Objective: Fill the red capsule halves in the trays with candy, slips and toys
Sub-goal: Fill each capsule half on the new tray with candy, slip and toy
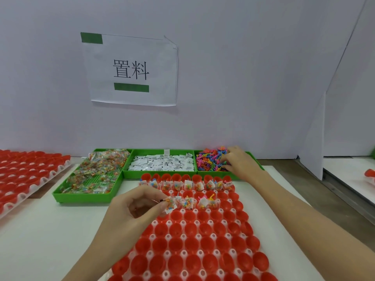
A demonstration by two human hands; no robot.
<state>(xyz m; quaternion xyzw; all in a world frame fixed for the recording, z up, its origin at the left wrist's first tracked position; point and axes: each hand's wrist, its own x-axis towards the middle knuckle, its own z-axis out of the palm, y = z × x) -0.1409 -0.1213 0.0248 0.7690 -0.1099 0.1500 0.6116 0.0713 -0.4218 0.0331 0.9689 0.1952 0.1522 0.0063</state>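
Observation:
A white tray (183,222) of red capsule halves (207,243) lies in front of me. Its far row and part of the second row hold candy bags, slips and toys. My left hand (140,205) pinches a small candy bag with a white slip (170,204) over the second row's left end. My right hand (241,162) reaches into the green bin of colourful toys (211,160), fingers curled among the toys. Two more green bins hold white slips (162,164) and candy bags (97,171).
Another tray of red capsule halves (26,175) sits at the far left. A white wall with a paper sign (132,69) stands right behind the bins. A white partition (312,138) and a table gap lie to the right.

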